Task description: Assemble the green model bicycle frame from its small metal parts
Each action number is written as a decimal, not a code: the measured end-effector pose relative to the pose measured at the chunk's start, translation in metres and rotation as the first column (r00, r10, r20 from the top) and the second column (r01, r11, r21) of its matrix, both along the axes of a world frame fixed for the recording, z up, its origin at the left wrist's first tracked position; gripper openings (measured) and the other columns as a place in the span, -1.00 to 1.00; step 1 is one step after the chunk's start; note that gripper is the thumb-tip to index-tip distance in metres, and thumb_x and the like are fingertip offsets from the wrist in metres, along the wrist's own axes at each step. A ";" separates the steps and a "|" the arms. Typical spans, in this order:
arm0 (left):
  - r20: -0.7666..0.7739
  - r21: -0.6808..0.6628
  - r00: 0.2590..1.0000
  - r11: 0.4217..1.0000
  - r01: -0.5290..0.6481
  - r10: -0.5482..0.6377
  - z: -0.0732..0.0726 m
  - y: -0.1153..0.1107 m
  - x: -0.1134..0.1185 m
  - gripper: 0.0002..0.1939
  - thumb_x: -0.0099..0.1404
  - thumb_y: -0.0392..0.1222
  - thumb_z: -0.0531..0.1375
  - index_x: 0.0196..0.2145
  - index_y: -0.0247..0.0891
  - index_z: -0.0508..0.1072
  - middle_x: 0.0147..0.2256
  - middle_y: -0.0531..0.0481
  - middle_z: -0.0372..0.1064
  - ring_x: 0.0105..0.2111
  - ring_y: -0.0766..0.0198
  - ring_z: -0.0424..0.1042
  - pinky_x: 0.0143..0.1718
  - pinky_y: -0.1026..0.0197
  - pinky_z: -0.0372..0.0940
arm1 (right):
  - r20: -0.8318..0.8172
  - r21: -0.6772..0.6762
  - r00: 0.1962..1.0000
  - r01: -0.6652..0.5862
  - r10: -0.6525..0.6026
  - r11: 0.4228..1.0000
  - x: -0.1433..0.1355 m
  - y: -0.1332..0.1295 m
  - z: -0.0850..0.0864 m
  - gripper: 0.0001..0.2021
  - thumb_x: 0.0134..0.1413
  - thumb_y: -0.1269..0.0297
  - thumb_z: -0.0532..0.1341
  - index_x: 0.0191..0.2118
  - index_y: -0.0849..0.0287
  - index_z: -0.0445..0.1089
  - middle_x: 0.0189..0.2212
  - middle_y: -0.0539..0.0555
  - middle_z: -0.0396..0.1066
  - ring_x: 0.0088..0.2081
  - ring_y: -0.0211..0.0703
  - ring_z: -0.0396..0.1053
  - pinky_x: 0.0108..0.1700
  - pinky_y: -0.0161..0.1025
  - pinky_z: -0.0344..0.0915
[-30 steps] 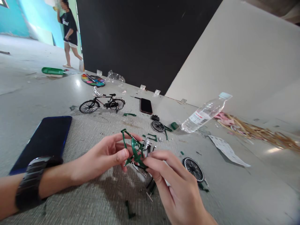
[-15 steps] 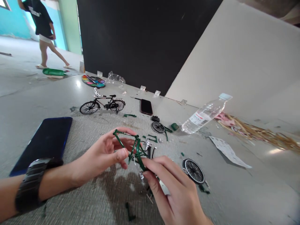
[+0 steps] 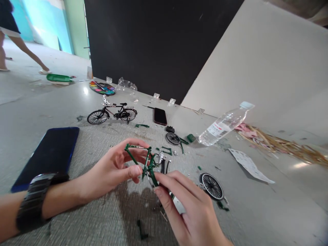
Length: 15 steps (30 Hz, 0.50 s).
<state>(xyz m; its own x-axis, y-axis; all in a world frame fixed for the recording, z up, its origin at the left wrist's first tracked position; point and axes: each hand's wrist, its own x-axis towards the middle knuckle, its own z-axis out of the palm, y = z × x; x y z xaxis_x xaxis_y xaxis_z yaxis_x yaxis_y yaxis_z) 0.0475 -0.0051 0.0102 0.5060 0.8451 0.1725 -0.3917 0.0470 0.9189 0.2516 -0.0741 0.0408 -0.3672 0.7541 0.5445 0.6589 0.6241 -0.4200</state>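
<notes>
A green model bicycle frame (image 3: 137, 147) is held up above the surface, with my left hand (image 3: 122, 167) closed around its lower side, thumb in front and fingers behind. My right hand (image 3: 191, 203) pinches a curved green piece, like a mudguard (image 3: 154, 178), against the frame's near end; whether the two are joined I cannot tell. Just beyond lie silver handlebars (image 3: 161, 157) and thin black parts. Under my hands rests a small dark green part (image 3: 141, 230). One spoked wheel (image 3: 212, 186) is right of my right hand, another wheel (image 3: 173, 138) farther back.
A finished black model bicycle (image 3: 115, 114) stands at the back left. Around the work lie a large tablet-like device (image 3: 48, 155), a phone (image 3: 160, 116), a tilted clear bottle (image 3: 220, 128), a printed sheet (image 3: 249, 165) and a paint palette (image 3: 102, 88). A person (image 3: 17, 37) is at far left.
The frame and the mudguard-like piece have tilted slightly between my hands, and the silver part beneath shows less. The person in the background has walked left, partly out of view.
</notes>
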 end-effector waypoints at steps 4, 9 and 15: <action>-0.010 -0.004 1.000 1.000 -0.011 0.011 0.002 -0.001 0.000 -0.54 0.22 -0.15 0.43 0.01 -0.22 0.39 -0.14 -0.14 0.51 -0.24 0.24 0.46 -0.39 0.35 0.38 | -0.007 -0.025 1.000 -0.002 0.001 1.000 0.000 0.001 -0.002 -0.80 0.29 0.46 0.18 -0.06 0.22 0.52 -0.32 0.08 0.53 -0.34 -0.24 0.51 -0.30 -0.34 0.48; 0.050 -0.037 0.998 0.999 0.026 -0.024 -0.007 0.002 0.000 -0.51 0.24 -0.20 0.42 0.07 -0.22 0.39 -0.08 -0.19 0.52 -0.13 0.12 0.51 -0.34 0.27 0.45 | -0.022 -0.024 0.999 0.047 -0.047 0.999 0.001 0.001 -0.005 -0.88 0.26 0.42 0.23 -0.14 0.17 0.50 -0.32 0.06 0.56 -0.34 -0.22 0.53 -0.30 -0.32 0.49; 0.071 -0.059 0.996 0.997 0.058 -0.053 -0.009 0.004 0.002 -0.53 0.28 -0.21 0.38 0.10 -0.22 0.38 -0.11 -0.17 0.54 -0.07 0.09 0.53 -0.31 0.27 0.48 | -0.075 -0.078 0.992 0.097 -0.103 0.992 0.000 0.002 -0.005 -0.94 0.21 0.38 0.27 -0.27 0.11 0.51 -0.40 -0.03 0.57 -0.40 -0.26 0.53 -0.32 -0.35 0.46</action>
<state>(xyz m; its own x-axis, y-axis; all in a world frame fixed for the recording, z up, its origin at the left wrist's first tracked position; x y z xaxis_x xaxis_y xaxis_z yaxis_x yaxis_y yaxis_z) 0.0491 -0.0010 0.0012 0.5411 0.8260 0.1580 -0.4500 0.1256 0.8842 0.2516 -0.0722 0.0355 -0.2458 0.8244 0.5099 0.6794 0.5217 -0.5160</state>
